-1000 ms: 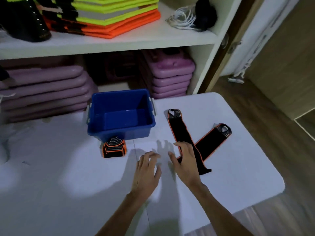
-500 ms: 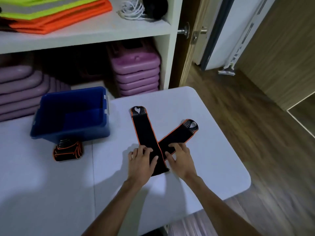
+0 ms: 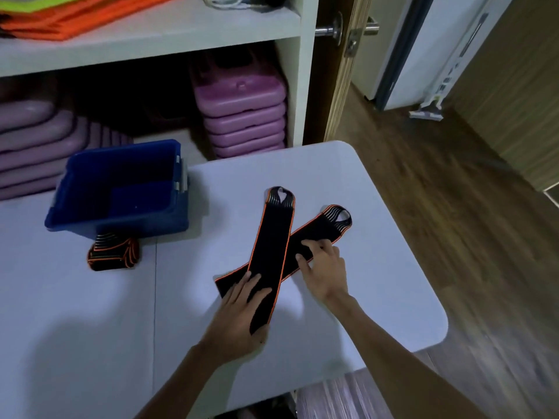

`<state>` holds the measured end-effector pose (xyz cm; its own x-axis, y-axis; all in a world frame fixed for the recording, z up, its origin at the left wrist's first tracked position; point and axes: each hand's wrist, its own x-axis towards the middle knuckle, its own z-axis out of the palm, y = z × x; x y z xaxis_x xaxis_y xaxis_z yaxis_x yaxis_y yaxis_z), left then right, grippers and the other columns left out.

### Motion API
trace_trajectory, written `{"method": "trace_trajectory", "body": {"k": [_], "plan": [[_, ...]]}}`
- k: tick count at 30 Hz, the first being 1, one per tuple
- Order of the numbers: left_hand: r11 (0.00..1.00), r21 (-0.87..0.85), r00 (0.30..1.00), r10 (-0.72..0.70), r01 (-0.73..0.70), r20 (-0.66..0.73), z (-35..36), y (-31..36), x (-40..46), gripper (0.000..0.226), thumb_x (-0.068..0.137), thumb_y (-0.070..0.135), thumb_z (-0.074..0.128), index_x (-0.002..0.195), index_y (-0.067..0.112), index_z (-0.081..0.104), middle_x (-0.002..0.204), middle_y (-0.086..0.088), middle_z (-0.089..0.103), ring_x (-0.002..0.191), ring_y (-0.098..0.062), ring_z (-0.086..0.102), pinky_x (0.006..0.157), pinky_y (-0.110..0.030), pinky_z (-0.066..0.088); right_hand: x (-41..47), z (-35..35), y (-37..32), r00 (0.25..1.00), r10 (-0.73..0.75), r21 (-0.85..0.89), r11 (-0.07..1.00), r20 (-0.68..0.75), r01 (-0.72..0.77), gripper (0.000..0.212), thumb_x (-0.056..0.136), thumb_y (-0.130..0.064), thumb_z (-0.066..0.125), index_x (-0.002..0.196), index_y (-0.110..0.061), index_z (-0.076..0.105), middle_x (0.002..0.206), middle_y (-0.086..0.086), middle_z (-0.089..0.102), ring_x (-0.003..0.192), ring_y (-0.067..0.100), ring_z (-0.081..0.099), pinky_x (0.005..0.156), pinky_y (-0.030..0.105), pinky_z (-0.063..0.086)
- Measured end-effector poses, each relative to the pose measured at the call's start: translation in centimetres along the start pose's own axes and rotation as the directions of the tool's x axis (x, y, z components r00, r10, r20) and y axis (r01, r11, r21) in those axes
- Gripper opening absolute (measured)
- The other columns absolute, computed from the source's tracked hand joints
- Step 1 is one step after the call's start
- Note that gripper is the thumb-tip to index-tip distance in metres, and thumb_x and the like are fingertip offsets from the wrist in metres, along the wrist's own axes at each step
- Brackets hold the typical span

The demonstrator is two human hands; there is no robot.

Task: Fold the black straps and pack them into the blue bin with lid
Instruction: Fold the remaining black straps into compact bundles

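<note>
Two long black straps with orange edges lie crossed on the white table (image 3: 378, 267). The upper strap (image 3: 272, 246) runs from a looped end at the far side down to my left hand (image 3: 239, 316), which grips its near end, slightly raised. The lower strap (image 3: 320, 231) points to the far right. My right hand (image 3: 325, 267) rests its fingertips on it beside the crossing, fingers apart. A folded strap bundle (image 3: 113, 254) sits in front of the blue bin (image 3: 90, 219), which stands uncovered at the left. No lid is visible.
Behind the table stands a white shelf unit (image 3: 293, 86) with stacked purple cases (image 3: 242, 116) below and orange and yellow vests (image 3: 60, 16) above. Wooden floor (image 3: 453, 207) lies to the right, past the table's rounded edge.
My left hand has closed on the near end of the upper strap, and my right hand has slid further up the lower strap. The camera view has shifted right.
</note>
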<state>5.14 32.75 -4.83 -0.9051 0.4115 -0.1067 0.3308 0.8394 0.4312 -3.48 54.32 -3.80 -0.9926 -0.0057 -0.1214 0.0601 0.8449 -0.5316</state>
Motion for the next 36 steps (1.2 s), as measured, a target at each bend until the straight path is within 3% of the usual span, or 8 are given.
{"method": "trace_trajectory", "body": {"k": [5,10,13,19,23,26,32,36], "plan": [[0.999,0.020,0.997,0.039,-0.038,-0.064,-2.5,-2.2,-2.6,0.072,0.073,0.030,0.061,0.141,0.023,0.040,0.158,0.000,0.019,0.147,-0.020,0.014,0.117,-0.034,0.019,4.1,-1.6,-0.9,0.997,0.049,0.041,0.998,-0.056,-0.047,0.054,0.092,-0.043,0.057,0.140,-0.024,0.041,0.135,0.010,0.043,0.123,0.032,0.042,0.098,0.047,0.043],[0.942,-0.113,0.906,-0.334,0.315,-0.258,-2.1,-1.1,-2.8,0.057,0.084,0.042,0.054,0.135,0.019,0.045,0.129,-0.001,0.044,0.111,-0.021,0.045,0.093,-0.036,0.044,9.1,-1.9,-3.3,0.999,0.002,-0.015,1.000,0.038,-0.001,0.070,0.093,-0.041,0.058,0.151,-0.028,0.021,0.152,0.014,0.029,0.132,0.037,0.035,0.100,0.051,0.042],[0.882,-0.154,0.848,-0.470,0.444,-0.244,-1.7,-1.0,-2.9,0.052,0.084,0.026,0.067,0.130,0.014,0.047,0.113,-0.005,0.050,0.098,-0.026,0.049,0.076,-0.040,0.050,10.5,-1.1,-4.2,0.994,-0.011,-0.113,0.993,0.106,0.023,0.060,0.096,-0.035,0.057,0.148,-0.026,0.030,0.141,0.013,0.044,0.126,0.036,0.042,0.096,0.050,0.045],[0.857,-0.292,0.855,-0.486,0.424,-0.184,-2.8,-2.3,-2.0,0.044,0.075,-0.008,0.066,0.112,0.013,0.059,0.085,0.001,0.050,0.075,-0.021,0.051,0.067,-0.036,0.047,9.4,-0.9,-3.0,0.994,0.049,0.034,0.998,-0.096,-0.046,0.022,0.098,-0.019,0.046,0.106,-0.008,0.063,0.100,0.012,0.065,0.093,0.031,0.061,0.074,0.044,0.053],[0.775,-0.327,0.788,-0.602,0.541,-0.124,-3.5,-2.7,-2.3,0.042,0.075,0.008,0.076,0.112,0.014,0.056,0.094,-0.001,0.043,0.074,-0.020,0.051,0.069,-0.030,0.039,7.7,-3.0,-1.8,0.968,0.158,0.141,0.981,-0.193,-0.132,0.019,0.096,-0.019,0.048,0.107,-0.014,0.062,0.099,0.006,0.065,0.089,0.023,0.062,0.068,0.032,0.048],[0.753,-0.373,0.793,-0.605,0.542,-0.070,-4.0,-2.8,-3.1,0.037,0.071,0.006,0.079,0.099,0.015,0.058,0.083,0.000,0.057,0.072,-0.021,0.060,0.066,-0.031,0.044,6.7,-4.1,-0.5,0.953,0.208,0.195,0.967,-0.222,-0.166,0.015,0.095,-0.020,0.053,0.105,-0.015,0.063,0.097,0.005,0.067,0.086,0.021,0.064,0.068,0.027,0.046],[0.754,-0.455,0.799,-0.585,0.475,-0.135,-6.4,-3.1,-2.9,0.026,0.067,-0.006,0.078,0.082,0.011,0.065,0.073,0.001,0.064,0.067,-0.004,0.059,0.061,-0.009,0.041,5.4,-4.6,1.5,0.932,0.302,0.133,0.951,-0.199,-0.280,0.019,0.091,-0.018,0.054,0.106,-0.019,0.065,0.101,0.004,0.065,0.093,0.024,0.063,0.069,0.034,0.052],[0.783,-0.434,0.835,-0.538,0.445,-0.114,-6.8,-4.1,0.3,0.025,0.072,0.003,0.077,0.085,0.020,0.064,0.082,-0.002,0.065,0.076,-0.019,0.063,0.072,-0.028,0.050,5.7,-4.7,2.1,0.923,0.333,0.065,0.943,-0.193,-0.326,0.031,0.090,-0.014,0.054,0.121,-0.018,0.056,0.122,0.009,0.046,0.116,0.028,0.041,0.069,0.036,0.044]]}}
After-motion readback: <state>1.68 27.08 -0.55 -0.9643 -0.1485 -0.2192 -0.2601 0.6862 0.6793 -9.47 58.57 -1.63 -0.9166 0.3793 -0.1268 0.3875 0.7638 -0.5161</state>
